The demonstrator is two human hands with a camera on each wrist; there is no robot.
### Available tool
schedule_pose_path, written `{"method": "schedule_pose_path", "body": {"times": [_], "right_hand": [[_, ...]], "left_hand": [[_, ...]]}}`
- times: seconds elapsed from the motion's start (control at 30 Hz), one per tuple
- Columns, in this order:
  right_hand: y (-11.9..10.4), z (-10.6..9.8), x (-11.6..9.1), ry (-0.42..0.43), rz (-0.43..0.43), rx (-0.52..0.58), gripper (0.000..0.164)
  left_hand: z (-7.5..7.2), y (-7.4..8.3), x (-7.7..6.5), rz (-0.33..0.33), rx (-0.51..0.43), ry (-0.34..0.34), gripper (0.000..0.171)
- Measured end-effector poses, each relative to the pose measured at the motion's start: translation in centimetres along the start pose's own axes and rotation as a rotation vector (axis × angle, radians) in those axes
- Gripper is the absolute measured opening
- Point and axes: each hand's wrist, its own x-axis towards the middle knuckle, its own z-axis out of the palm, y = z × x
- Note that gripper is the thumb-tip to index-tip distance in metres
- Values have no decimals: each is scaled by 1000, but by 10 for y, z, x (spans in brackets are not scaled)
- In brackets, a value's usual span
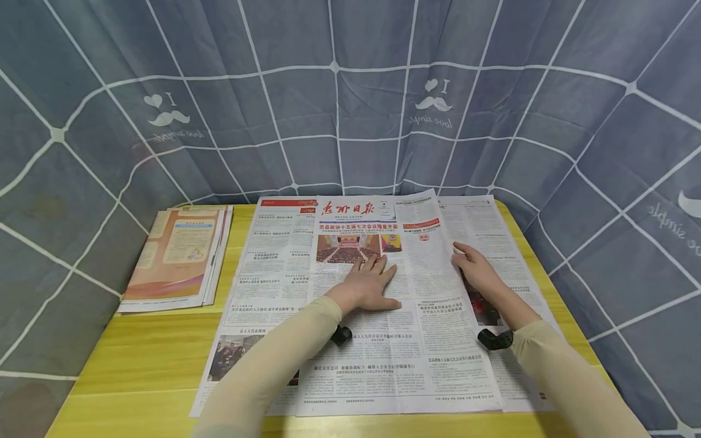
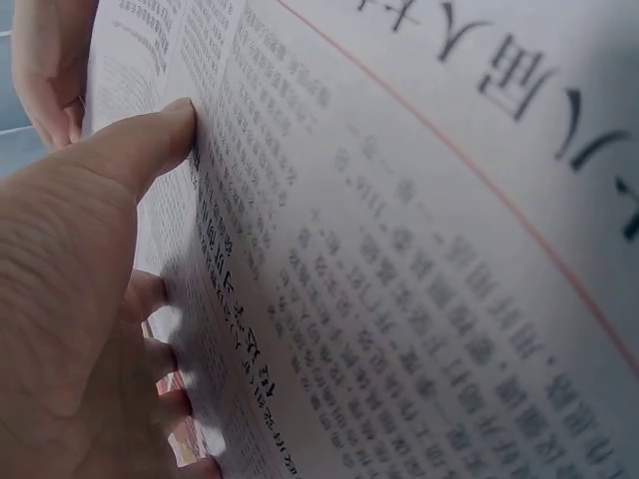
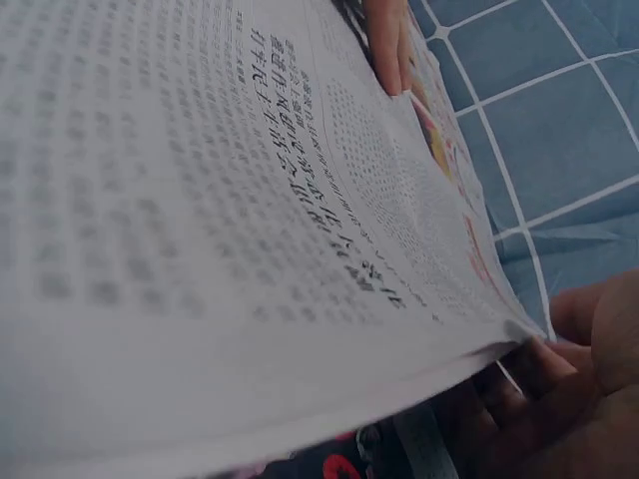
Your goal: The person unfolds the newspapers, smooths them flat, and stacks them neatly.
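1. The red masthead [image 1: 347,208] is taken as the landmark. The front page [image 1: 405,331] that bears it is laid over a wider newspaper spread [image 1: 268,274], which shows to the masthead's left and right; both are carried by the desk [image 1: 142,359].
2. The left hand [image 1: 368,289] is placed nearer the wearer than the masthead and slightly to its right. Its fingers are spread wide; nothing is gripped, and the front page is touched from above.
3. The right hand [image 1: 481,271] is placed well to the masthead's right, also nearer the wearer. The front page's right edge is pinched there between thumb and fingers and is raised, so that a dark photograph [image 1: 484,304] is exposed beneath.
4. The step in hand is judged to be the lifting of that edge. It is best done with light, even pressure from the left palm, so that the masthead side is not dragged along.
5. Only the wanted layer should be taken in the pinch; how many layers are held cannot be told.
6. The raised corner to the masthead's right should be brought along with the edge, since a crease could otherwise be formed there.
7. Thin paper may be torn by a sharp pull, so a slow, low lift is advised.
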Motion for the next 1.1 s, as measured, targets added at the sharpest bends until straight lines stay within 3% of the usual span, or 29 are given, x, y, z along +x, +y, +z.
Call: {"method": "schedule_pose_path", "body": {"times": [0.3,0.5,0.7,0.9,1.1], "right_hand": [[-1,-2,-20,-153,48,301,56],[-4,4,-24,-194,45,378,56],[-5,9,-24,-182,41,381,59],[-6,13,-25,-183,8,362,61],[-5,17,-24,-187,-3,359,60]], "left_hand": [[0,5,0,-23,-17,0,91],[1,16,2,46,-138,33,82],[1,27,9,116,-376,98,84],[0,37,16,105,-661,118,88],[3,48,21,124,-818,133,94]]}}
